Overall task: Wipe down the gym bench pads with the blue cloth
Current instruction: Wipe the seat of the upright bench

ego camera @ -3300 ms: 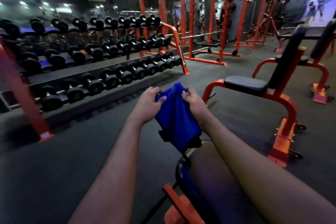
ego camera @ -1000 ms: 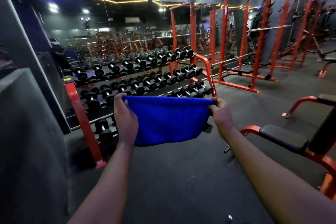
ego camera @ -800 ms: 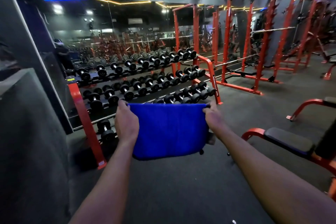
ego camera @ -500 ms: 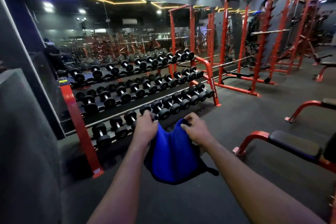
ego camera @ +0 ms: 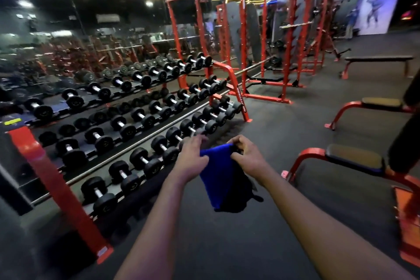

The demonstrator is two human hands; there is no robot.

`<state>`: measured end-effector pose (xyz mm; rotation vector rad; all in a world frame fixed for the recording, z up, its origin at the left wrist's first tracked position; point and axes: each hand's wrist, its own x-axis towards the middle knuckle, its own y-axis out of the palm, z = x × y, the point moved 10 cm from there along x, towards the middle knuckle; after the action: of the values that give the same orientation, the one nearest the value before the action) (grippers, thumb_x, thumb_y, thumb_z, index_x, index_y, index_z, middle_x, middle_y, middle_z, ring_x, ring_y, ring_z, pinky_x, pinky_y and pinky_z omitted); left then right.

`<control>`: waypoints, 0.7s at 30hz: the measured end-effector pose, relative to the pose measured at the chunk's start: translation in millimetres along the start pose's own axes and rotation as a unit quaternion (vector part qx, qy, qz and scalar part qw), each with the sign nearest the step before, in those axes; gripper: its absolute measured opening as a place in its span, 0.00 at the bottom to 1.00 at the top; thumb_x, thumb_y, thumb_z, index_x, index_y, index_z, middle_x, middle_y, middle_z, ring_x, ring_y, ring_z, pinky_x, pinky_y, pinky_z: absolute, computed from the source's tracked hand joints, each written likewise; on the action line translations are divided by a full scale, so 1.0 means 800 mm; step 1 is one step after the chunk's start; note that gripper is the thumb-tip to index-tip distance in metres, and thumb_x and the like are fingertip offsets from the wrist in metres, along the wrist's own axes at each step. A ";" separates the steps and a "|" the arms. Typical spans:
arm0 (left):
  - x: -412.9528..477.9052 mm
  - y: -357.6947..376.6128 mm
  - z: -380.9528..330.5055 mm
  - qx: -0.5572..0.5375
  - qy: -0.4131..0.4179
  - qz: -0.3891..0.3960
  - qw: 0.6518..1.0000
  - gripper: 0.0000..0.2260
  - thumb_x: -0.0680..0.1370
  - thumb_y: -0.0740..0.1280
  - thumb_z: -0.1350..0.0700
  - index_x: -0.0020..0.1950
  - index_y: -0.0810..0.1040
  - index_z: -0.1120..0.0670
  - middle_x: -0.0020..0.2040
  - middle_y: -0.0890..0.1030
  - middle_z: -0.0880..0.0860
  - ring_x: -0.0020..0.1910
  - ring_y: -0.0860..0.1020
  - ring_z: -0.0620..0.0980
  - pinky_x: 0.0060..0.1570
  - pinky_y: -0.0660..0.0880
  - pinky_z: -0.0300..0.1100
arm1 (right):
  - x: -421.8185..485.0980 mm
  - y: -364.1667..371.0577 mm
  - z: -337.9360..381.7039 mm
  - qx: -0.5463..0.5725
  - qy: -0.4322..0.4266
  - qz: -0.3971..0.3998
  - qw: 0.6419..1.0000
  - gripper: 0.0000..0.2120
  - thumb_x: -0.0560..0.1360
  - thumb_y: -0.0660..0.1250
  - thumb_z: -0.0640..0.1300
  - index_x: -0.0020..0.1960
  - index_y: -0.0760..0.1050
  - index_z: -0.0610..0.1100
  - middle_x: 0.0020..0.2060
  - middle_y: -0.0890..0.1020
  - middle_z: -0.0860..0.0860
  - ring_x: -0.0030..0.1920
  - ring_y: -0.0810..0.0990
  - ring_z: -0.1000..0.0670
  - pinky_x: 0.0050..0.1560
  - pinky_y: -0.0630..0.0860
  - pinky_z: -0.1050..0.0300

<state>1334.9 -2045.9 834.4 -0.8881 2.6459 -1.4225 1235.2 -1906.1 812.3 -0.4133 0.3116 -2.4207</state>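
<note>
Rack [ego camera: 136, 120] fills the left. The nearest bench [ego camera: 354, 159] sits right, its pad well apart from the cloth [ego camera: 218, 175], so I'd say no wiping has begun and every pad is left. The cloth hangs in mid-air over the floor, doubled over, long axis vertical, tail pointing down. Left hand [ego camera: 193, 159] and right hand [ego camera: 247, 157] pinch its top edge close together, fingers curled.

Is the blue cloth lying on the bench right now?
No, the left hand and the right hand hold the blue cloth up over the floor, apart from the bench pad.
</note>
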 end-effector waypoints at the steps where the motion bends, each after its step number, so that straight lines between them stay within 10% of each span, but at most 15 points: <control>1: 0.019 0.021 0.013 0.037 -0.001 0.056 0.998 0.23 0.65 0.61 0.53 0.60 0.76 0.52 0.57 0.78 0.53 0.58 0.74 0.53 0.61 0.71 0.47 | 0.014 -0.004 -0.007 0.005 0.008 0.000 1.000 0.15 0.72 0.61 0.28 0.55 0.74 0.42 0.48 0.82 0.48 0.48 0.80 0.48 0.52 0.77 0.53; 5: 0.079 0.067 0.031 -0.001 0.006 0.114 0.993 0.05 0.74 0.69 0.56 0.48 0.76 0.54 0.42 0.81 0.54 0.44 0.78 0.52 0.43 0.74 0.43 | 0.059 -0.025 -0.071 0.068 0.092 -0.013 0.993 0.14 0.76 0.66 0.32 0.60 0.71 0.43 0.53 0.80 0.45 0.51 0.79 0.50 0.54 0.77 0.53; 10: 0.209 0.128 -0.003 -0.039 0.091 0.116 0.988 0.11 0.73 0.75 0.53 0.47 0.76 0.57 0.37 0.79 0.50 0.35 0.75 0.45 0.34 0.70 0.38 | 0.118 -0.056 -0.182 0.092 0.184 0.013 0.979 0.11 0.79 0.68 0.42 0.59 0.75 0.39 0.46 0.81 0.51 0.43 0.81 0.58 0.39 0.76 0.70; 15: 0.340 0.224 -0.026 -0.089 0.088 0.172 0.977 0.14 0.71 0.77 0.56 0.47 0.73 0.55 0.37 0.78 0.54 0.29 0.75 0.50 0.25 0.73 0.41 | 0.216 -0.150 -0.273 0.119 0.233 -0.107 0.959 0.08 0.80 0.67 0.47 0.56 0.71 0.47 0.60 0.79 0.43 0.58 0.79 0.42 0.61 0.76 0.38; 21: 0.474 0.328 -0.074 -0.107 0.135 0.202 0.964 0.13 0.73 0.75 0.57 0.47 0.72 0.55 0.37 0.78 0.54 0.27 0.73 0.47 0.30 0.74 0.44 | 0.297 -0.253 -0.319 0.086 0.262 -0.185 0.943 0.14 0.81 0.65 0.45 0.63 0.68 0.40 0.59 0.78 0.42 0.59 0.78 0.42 0.62 0.74 0.40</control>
<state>876.6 -2071.7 762.4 -0.1350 2.9840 -1.2478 851.5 -1875.1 693.6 0.2898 0.2620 -2.8747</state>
